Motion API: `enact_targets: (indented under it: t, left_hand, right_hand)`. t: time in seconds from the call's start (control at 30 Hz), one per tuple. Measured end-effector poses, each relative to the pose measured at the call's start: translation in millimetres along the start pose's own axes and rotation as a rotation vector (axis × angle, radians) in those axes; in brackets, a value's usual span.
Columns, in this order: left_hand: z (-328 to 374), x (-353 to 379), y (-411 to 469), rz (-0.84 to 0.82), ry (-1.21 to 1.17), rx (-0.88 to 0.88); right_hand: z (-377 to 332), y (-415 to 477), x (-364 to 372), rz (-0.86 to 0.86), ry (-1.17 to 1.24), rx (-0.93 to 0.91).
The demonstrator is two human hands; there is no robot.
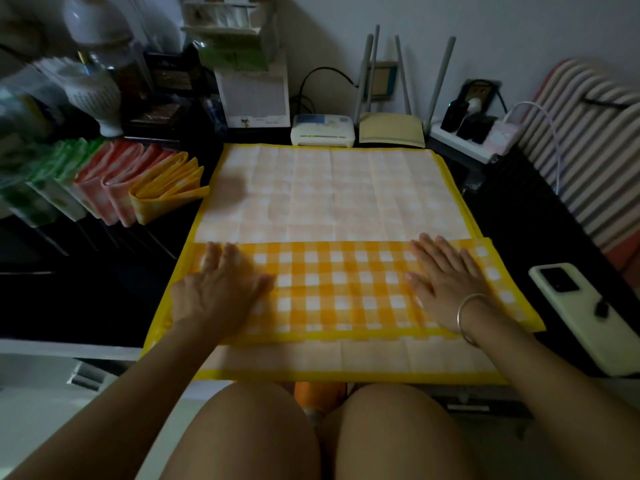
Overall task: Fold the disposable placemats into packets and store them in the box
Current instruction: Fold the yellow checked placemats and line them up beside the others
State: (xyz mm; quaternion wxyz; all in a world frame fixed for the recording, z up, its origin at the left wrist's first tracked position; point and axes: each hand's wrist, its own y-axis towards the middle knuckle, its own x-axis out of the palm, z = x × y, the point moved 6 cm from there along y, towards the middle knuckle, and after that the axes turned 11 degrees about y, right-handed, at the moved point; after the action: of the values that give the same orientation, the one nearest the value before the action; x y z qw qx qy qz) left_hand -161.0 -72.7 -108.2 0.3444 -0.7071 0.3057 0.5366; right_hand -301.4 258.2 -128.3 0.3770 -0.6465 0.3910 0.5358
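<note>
Placemat: a yellow gingham disposable placemat (332, 202) lies spread on the dark table (104, 299), pale underside up, its near edge hanging just over the table's front above the person's knees.
Folded band: a strip of the placemat (339, 289) is turned over onto the sheet so its bright yellow-and-white checks face up; it runs the full width, with a band of pale underside showing nearer the person.
Left hand: the left hand (218, 289) lies palm down on the left end of the folded band, fingers straight and slightly spread, thumb out to the right, pressing the fold flat.
Right hand: the right hand (446, 282) lies palm down on the right end of the band, fingers straight and fanned; a silver bangle (467, 320) circles the wrist.
Finished packets: folded packets (114, 188) in yellow, pink and green stand in a row to the left of the placemat.
Box: whether the packets stand in a box, I cannot tell.
Phone: a pale smartphone (585, 313) lies face down at the right, just beside the mat.
Back edge: a white router (322, 129) and a power strip (464, 140) sit beyond the placemat.
</note>
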Motion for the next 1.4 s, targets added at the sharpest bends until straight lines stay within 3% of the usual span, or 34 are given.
enact_targets:
  t: [0.07,0.1,0.13,0.23,0.27,0.33,0.43,0.7,0.77,0.87,1.03,1.17,1.4]
  left_hand:
    - [6,-4,0,0.037,-0.003,0.005]
    - [11,-9,-3,0.143,0.007,0.06]
    - [20,-18,-11,0.318,-0.007,0.189]
    - [53,-33,-58,0.753,-0.033,0.817]
    - [57,-27,-70,0.806,0.008,0.975]
    - [56,-24,-82,0.823,0.051,1.083]
    - [47,-18,-83,0.758,-0.031,1.068]
    - [45,-17,-89,0.735,0.028,1.183]
    - [44,-16,-91,0.755,0.042,1.22]
    - [43,-13,-90,0.748,0.06,1.225]
    - [42,-14,-87,0.695,0.025,1.151]
    - [44,-17,-86,0.66,0.007,1.067]
    - [37,-31,-78,0.565,-0.116,0.943]
  right_hand:
    - [1,0,1,0.002,-0.005,0.002]
    - [0,0,0,0.004,-0.002,0.003]
    - [0,1,0,0.005,0.001,0.004]
    - [-1,1,-1,0.007,0.01,0.003]
    - [-2,1,-1,0.008,0.012,0.004]
    - [-2,0,-1,0.006,0.005,0.005]
    - [0,2,-2,-0.003,0.04,0.001]
    - [10,12,-28,-0.01,0.68,-0.012]
    - [8,8,-35,0.068,0.52,-0.014]
    - [-21,-14,-40,0.17,0.311,-0.2]
    - [-79,-65,-12,0.111,0.07,-0.533]
    - [-71,-77,10,0.066,-0.003,-0.452]
    - [-70,-77,-18,0.036,0.205,-0.334]
